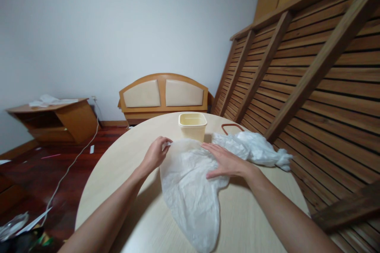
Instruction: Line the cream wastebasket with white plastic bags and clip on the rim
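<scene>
White bag (190, 189) on pale round table (115, 158), headboard (162, 93) beyond

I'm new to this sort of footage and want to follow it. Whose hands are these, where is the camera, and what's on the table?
There's no machine here: these are a person's own bare hands. The single picture comes from a camera worn on that person's head, looking forward and down, so the forearms reach in from the bottom.

On the round table stand a cream bin and, to its right, a bunched white bundle with a brown loop behind it. In front of the bin lies a thin white bag. The left hand pinches its edge; the right hand is spread over it.
</scene>
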Available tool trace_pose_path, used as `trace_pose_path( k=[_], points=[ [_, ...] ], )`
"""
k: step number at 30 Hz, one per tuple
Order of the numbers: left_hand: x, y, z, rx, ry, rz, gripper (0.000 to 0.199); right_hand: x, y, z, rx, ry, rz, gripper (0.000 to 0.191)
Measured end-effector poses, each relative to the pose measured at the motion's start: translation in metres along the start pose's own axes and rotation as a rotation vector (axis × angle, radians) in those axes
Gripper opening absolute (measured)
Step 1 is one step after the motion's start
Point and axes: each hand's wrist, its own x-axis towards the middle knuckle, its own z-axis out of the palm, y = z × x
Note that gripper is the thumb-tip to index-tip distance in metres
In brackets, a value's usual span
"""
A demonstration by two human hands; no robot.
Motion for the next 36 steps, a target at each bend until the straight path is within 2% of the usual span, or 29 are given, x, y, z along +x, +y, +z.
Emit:
trace_pose_path(
  k=[2,5,7,10,14,17,19,21,23,27,32,34,36],
  points=[
    [-0.001,0.010,-0.004,-0.015,0.072,0.096,0.022,-0.003,0.005,0.002,0.028,-0.087,0.017,0.129],
    [-0.004,0.022,-0.008,-0.049,0.165,0.206,0.021,-0.005,0.008,0.004,0.030,-0.152,0.048,0.145],
    [-0.006,0.028,-0.008,-0.079,0.176,0.251,0.021,-0.004,0.006,0.006,0.004,-0.127,0.080,0.148],
    [-0.011,0.041,-0.010,-0.123,0.142,0.306,0.021,-0.003,0.003,0.007,-0.020,-0.031,0.122,0.144],
    [-0.023,0.067,-0.014,-0.150,-0.024,0.449,0.023,-0.001,-0.001,0.008,-0.064,0.079,0.182,0.125],
    [-0.033,0.085,-0.015,-0.100,-0.222,0.573,0.019,0.000,0.000,0.008,-0.136,0.124,0.220,0.106],
    [-0.036,0.092,-0.014,-0.035,-0.373,0.598,0.016,0.000,0.002,0.007,-0.178,0.123,0.246,0.089],
    [-0.038,0.093,-0.011,0.032,-0.504,0.577,0.024,0.000,0.003,0.006,-0.200,0.111,0.260,0.078],
    [-0.038,0.090,-0.007,0.080,-0.574,0.551,0.037,-0.002,0.004,0.003,-0.197,0.105,0.241,0.078],
    [-0.037,0.077,-0.005,0.142,-0.575,0.497,0.048,-0.008,0.005,-0.005,-0.114,0.025,0.179,0.096],
    [-0.039,0.063,-0.008,0.254,-0.647,0.310,0.065,-0.013,0.009,-0.008,-0.005,-0.158,0.151,0.119],
    [-0.038,0.061,-0.009,0.255,-0.692,0.237,0.065,-0.013,0.011,-0.007,-0.006,-0.194,0.168,0.120],
    [-0.037,0.059,-0.010,0.231,-0.739,0.195,0.060,-0.013,0.011,-0.007,-0.029,-0.184,0.183,0.107]
  ],
)
